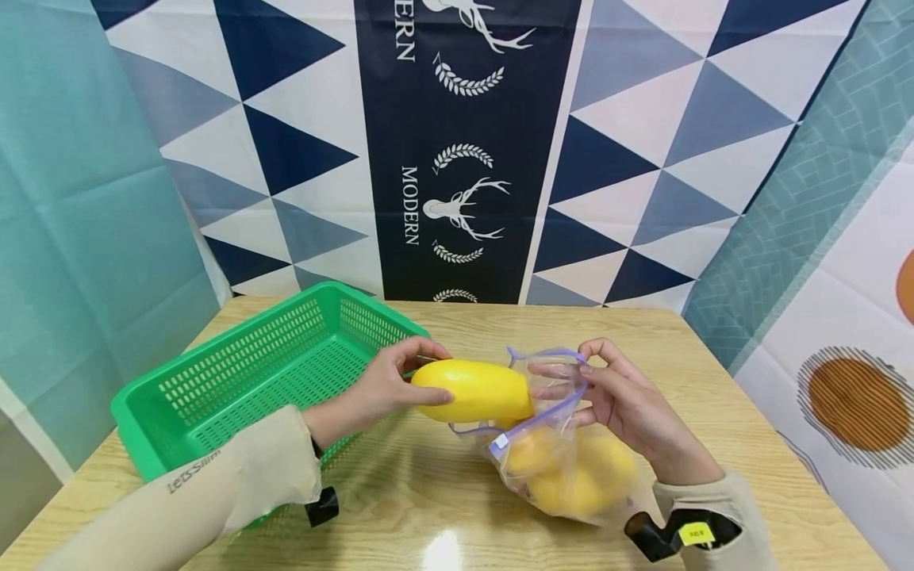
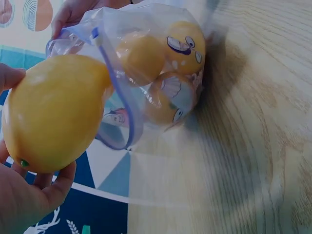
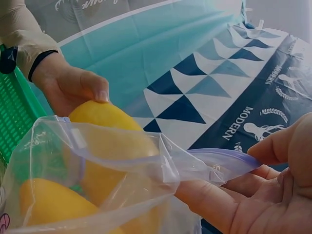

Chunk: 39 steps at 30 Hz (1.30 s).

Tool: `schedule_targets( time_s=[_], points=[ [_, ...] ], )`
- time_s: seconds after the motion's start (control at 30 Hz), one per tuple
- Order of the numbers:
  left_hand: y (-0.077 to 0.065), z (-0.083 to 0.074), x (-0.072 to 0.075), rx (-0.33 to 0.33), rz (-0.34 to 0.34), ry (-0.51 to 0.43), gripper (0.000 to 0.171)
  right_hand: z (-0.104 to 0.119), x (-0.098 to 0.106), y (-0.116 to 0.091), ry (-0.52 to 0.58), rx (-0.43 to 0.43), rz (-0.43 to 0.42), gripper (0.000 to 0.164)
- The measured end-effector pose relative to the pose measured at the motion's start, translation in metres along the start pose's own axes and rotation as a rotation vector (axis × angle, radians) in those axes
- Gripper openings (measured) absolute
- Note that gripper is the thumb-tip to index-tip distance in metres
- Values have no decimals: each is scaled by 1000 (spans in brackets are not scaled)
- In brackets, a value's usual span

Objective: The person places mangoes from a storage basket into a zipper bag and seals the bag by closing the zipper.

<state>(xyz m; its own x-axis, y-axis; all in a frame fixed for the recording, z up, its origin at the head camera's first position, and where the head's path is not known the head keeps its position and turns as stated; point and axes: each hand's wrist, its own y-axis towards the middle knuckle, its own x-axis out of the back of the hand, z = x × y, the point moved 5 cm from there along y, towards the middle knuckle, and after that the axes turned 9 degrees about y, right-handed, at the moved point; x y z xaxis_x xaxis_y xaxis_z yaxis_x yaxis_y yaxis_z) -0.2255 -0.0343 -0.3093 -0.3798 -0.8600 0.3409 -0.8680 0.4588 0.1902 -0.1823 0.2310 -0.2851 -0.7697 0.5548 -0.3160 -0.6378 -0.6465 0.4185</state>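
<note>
My left hand [image 1: 382, 386] grips a long, smooth yellow mango-shaped fruit [image 1: 467, 390] by one end, thumb on the near side. A tiny green spot marks that end in the left wrist view. The fruit's other end is at the mouth of a clear zip bag [image 2: 146, 29] with a purple zip and a white slider. In the right wrist view the fruit [image 3: 105, 117] shows partly through the plastic. My right hand [image 1: 631, 404] pinches the bag's purple rim, other fingers spread along the plastic. Several yellow fruits [image 1: 593, 476] lie inside the bag, which has cartoon faces printed on it.
A green slatted plastic basket [image 1: 236, 333] stands on the left of the wooden table [image 1: 400, 507], beneath and beside my left forearm. The bag's lower part rests on the tabletop. Patterned cloths [image 1: 300, 119] hang behind the table and at both sides.
</note>
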Motion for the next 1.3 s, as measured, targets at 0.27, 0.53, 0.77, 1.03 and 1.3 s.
schedule_targets(
  time_s=[0.27, 0.53, 0.77, 1.03, 1.3],
  points=[
    [9, -1, -14, 31, 3, 7, 44, 2, -1, 1, -11, 32, 1, 30],
    [17, -5, -28, 71, 6, 58, 44, 3, -4, 2, -10, 40, -5, 30],
    [25, -6, -39, 57, 2, 64, 44, 3, -6, 2, -5, 53, 3, 30],
    [30, -12, -51, 21, 22, 72, 45, 4, -7, 0, -21, 76, -17, 28],
    [27, -20, -54, -79, 110, -6, 43, 7, -9, 0, 36, 103, 15, 32]
  ],
)
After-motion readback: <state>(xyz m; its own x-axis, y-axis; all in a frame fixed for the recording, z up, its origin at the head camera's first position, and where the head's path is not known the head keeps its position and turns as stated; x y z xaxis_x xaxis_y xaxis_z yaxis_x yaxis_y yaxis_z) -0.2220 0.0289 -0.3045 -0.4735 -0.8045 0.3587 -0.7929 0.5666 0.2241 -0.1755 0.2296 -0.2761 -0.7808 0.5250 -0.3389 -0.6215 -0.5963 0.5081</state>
